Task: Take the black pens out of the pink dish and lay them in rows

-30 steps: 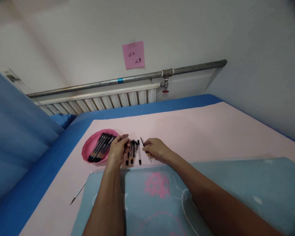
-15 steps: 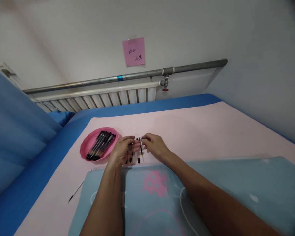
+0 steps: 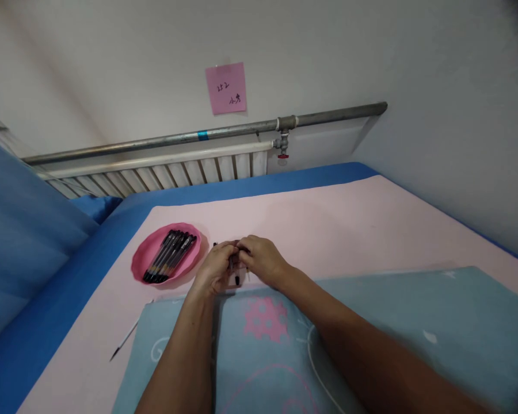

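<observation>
My left hand (image 3: 216, 265) and my right hand (image 3: 262, 257) meet over the pink sheet, fingertips pressed together. A slim dark piece of a pen (image 3: 231, 263) shows under the curled fingers of my left hand, mostly hidden. My right hand pinches at the same spot, its fingers closed; what lies in them is out of sight. Below the hands lies a black-ended clear pen (image 3: 237, 280), partly covered. Another small dark tip (image 3: 214, 244) peeks out behind my left hand. To the left, a pink bowl (image 3: 137, 253) holds several black pens (image 3: 170, 257) lying side by side.
A thin white stick with a dark tip (image 3: 125, 340) lies at the left by the blue patterned cloth (image 3: 371, 310). Behind the pink sheet (image 3: 328, 218) run a radiator (image 3: 176, 175) and a metal pipe (image 3: 155, 142) with a red valve.
My hands have come together; before, the right was slightly apart beside a thin dark refill with a yellow end. My left fingers have curled in. The view has shifted a little.
</observation>
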Demonstrator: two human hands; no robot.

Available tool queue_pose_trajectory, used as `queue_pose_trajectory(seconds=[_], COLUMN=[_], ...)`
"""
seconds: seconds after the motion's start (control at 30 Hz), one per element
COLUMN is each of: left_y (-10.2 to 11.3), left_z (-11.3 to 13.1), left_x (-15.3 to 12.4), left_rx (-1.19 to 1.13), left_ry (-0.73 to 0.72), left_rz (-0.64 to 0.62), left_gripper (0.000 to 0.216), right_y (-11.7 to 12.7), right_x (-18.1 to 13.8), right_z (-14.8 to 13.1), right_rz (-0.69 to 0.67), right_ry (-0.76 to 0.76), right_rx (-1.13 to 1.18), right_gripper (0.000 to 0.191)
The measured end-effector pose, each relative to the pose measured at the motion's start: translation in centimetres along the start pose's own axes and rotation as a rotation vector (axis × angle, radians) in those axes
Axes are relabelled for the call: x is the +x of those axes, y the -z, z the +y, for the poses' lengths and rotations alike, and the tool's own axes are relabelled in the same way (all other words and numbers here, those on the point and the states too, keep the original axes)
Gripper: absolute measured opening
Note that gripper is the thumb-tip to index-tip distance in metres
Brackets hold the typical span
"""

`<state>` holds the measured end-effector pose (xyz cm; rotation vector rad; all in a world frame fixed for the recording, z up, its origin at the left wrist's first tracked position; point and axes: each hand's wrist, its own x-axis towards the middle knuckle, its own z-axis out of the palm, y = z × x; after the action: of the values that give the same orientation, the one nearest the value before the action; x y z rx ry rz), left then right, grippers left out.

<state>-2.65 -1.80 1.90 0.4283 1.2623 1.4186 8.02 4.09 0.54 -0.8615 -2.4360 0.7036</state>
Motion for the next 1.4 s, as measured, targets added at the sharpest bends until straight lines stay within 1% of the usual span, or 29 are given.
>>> queue_pose_trajectory(seconds=[0.1, 0.17, 0.27, 0.33, 0.4, 0.47, 0.57, 0.63, 0.7, 0.8, 0.9, 0.97, 1.0, 1.07, 1.13, 1.2, 1.27, 1.33, 1.4], left_y=[0.5, 1.0, 1.3, 1.2, 0.9, 0.4, -0.2, -0.7, -1.1, -1.7, -1.6, -1.1, -0.7, 0.4, 1.5, 2.3, 2.6, 2.7, 2.5], left_z=[0.3, 0.7, 1.0, 0.9, 0.5, -0.1, -0.8, -1.0, -1.2, -1.6, -1.9, -1.7, -1.5, -0.9, -0.2, 0.3, 0.6, 0.6, 0.6], left_x=[0.1, 0.1, 0.0, 0.0, 0.2, 0.4, 0.7, 0.6, 0.4, 0.3, 0.5, 0.7, 0.8, 0.9, 1.0, 1.2, 1.4, 1.5, 1.5], left_rx=[0.031, 0.082, 0.126, 0.127, 0.117, 0.081, -0.018, -0.064, -0.079, -0.081, -0.051, 0.039, 0.107, 0.240, 0.293, 0.253, 0.189, 0.144, 0.121], left_ry=[-0.046, -0.084, -0.109, -0.117, -0.116, -0.138, -0.263, -0.336, -0.364, -0.377, -0.380, -0.413, -0.449, -0.542, -0.593, -0.570, -0.515, -0.480, -0.470], left_rz=[0.063, 0.119, 0.121, 0.097, 0.076, 0.061, 0.065, 0.078, 0.089, 0.076, 0.045, 0.083, 0.124, 0.233, 0.321, 0.367, 0.371, 0.359, 0.355], left_gripper=[0.020, 0.020, 0.016, 0.014, 0.012, 0.011, 0.013, 0.015, 0.017, 0.016, 0.018, 0.026, 0.030, 0.036, 0.037, 0.035, 0.033, 0.032, 0.032], right_y=[0.5, 0.8, 0.8, 0.8, 0.8, 0.9, 1.0, 1.0, 0.8, 0.5, 0.3, 0.3, 0.4, 0.4, 0.3, 0.2, 0.0, -0.3, -0.5], right_x=[0.1, 0.0, -0.3, -0.5, -0.4, -0.3, -0.1, 0.0, -0.1, -0.1, -0.1, 0.0, 0.1, 0.2, 0.3, 0.3, 0.2, 0.1, 0.0], right_z=[0.5, 0.8, 0.9, 0.9, 0.7, 0.6, 0.4, 0.3, 0.0, -0.2, -0.2, 0.1, 0.4, 1.2, 1.9, 2.3, 2.4, 2.3, 2.2], right_rz=[-0.013, -0.083, -0.225, -0.265, -0.258, -0.219, -0.163, -0.178, -0.194, -0.178, -0.172, -0.153, -0.134, -0.089, -0.067, -0.070, -0.091, -0.113, -0.126], right_ry=[-0.140, -0.220, -0.254, -0.253, -0.247, -0.271, -0.350, -0.376, -0.362, -0.298, -0.282, -0.321, -0.358, -0.442, -0.486, -0.454, -0.384, -0.331, -0.310], right_rx=[-0.003, -0.058, -0.155, -0.140, -0.059, 0.082, 0.405, 0.626, 0.785, 0.904, 0.922, 0.879, 0.818, 0.610, 0.340, 0.108, -0.047, -0.121, -0.136], right_gripper=[0.015, 0.016, 0.016, 0.014, 0.017, 0.020, 0.014, 0.011, 0.009, 0.007, 0.011, 0.013, 0.013, 0.014, 0.013, 0.010, 0.009, 0.011, 0.013])
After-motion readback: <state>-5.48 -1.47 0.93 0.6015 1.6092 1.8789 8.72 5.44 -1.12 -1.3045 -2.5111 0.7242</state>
